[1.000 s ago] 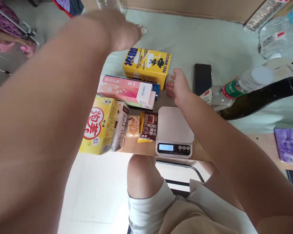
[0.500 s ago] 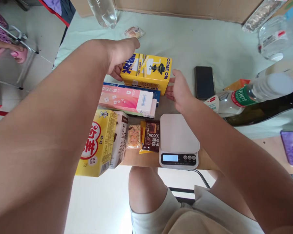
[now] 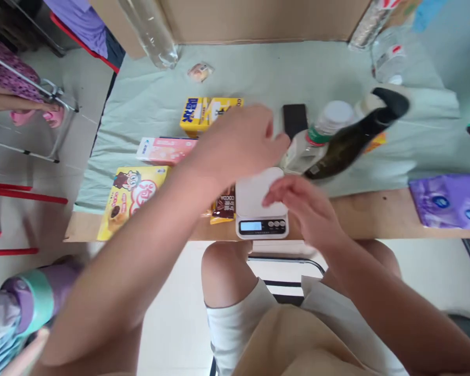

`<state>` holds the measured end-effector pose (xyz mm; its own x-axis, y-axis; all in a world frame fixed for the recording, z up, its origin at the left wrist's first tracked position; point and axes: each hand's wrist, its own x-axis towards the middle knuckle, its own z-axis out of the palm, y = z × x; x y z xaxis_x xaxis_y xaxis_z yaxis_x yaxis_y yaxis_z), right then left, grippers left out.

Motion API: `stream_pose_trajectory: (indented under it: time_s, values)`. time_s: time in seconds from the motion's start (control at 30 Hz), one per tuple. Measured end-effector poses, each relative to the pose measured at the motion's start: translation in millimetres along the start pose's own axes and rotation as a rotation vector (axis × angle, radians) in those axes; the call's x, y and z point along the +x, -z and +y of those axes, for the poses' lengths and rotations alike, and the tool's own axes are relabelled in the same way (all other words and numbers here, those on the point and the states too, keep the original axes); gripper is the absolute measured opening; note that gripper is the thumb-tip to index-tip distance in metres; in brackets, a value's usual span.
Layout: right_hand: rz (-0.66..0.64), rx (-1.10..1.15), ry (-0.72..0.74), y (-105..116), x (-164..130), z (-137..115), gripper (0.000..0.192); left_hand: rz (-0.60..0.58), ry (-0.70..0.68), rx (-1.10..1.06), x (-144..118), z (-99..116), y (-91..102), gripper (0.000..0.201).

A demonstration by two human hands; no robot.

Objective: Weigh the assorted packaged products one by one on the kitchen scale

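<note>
— Hands first: where are they?
— Left hand (image 3: 241, 141) hangs over the back of the white kitchen scale (image 3: 261, 203), fingers curled; whether it grips anything I cannot tell. Right hand (image 3: 303, 204) sits loosely spread and empty at the scale's right edge.
— And the scale?
— On the wooden table's (image 3: 376, 216) front edge, just right of a cocoa packet (image 3: 224, 204). Behind it stand a yellow box (image 3: 203, 112), a phone (image 3: 294, 119) and a dark bottle (image 3: 356, 138).
</note>
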<state>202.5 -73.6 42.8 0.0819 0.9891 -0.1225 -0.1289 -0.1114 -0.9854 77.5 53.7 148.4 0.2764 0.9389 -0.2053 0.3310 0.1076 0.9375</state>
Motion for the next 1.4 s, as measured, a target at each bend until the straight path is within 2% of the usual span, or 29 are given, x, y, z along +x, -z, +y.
stream_pose_trajectory:
  time_s: [0.07,0.17,0.27,0.33,0.4,0.5,0.63,0.73,0.83,0.93,1.13,1.3,1.4]
  values:
    - [0.014,-0.143,0.02,39.5,-55.9,9.5,0.017,-0.174,-0.074,0.125,-38.1,-3.3,-35.3,0.049]
    - [0.246,-0.268,-0.006,104.7,-124.3,28.4,0.019,-0.414,-0.134,0.117,-80.4,-22.0,-87.3,0.03]
    - [0.498,-0.306,-0.02,165.8,-171.5,47.9,0.018,-0.561,-0.134,0.082,-96.5,-49.6,-146.5,0.021]
    - [0.663,-0.316,-0.029,200.7,-191.8,60.9,0.016,-0.59,-0.107,0.054,-97.0,-65.7,-191.2,0.02]
    - [0.809,-0.309,-0.029,230.4,-203.3,73.2,0.017,-0.591,-0.095,0.031,-94.0,-76.0,-236.3,0.016]
    - [0.964,-0.29,0.001,267.1,-203.6,86.6,0.028,-0.571,-0.092,0.005,-86.3,-79.6,-297.4,0.015]
    - [1.048,-0.285,0.073,301.7,-181.8,95.1,0.042,-0.464,-0.047,-0.038,-69.8,-70.6,-362.0,0.054]
    - [1.015,-0.292,0.18,312.5,-164.9,98.9,0.045,-0.385,-0.024,-0.074,-54.6,-64.1,-396.8,0.075]
    - [0.934,-0.311,0.266,311.9,-156.8,101.6,0.042,-0.367,-0.086,-0.042,-42.1,-65.3,-417.3,0.072]
    - [0.899,-0.297,0.307,308.6,-154.7,102.9,0.045,-0.351,-0.118,0.014,-35.7,-72.9,-424.4,0.07]
    - [0.825,-0.244,0.293,316.4,-148.1,106.0,0.065,-0.333,-0.159,-0.033,-37.2,-82.8,-420.8,0.064]
    - [0.721,-0.244,0.177,325.1,-141.9,100.8,0.082,-0.313,-0.152,-0.06,-36.8,-84.2,-414.6,0.061]
    - [0.659,-0.352,0.152,331.6,-140.4,98.1,0.083,-0.312,-0.108,-0.044,-35.7,-84.6,-409.8,0.061]
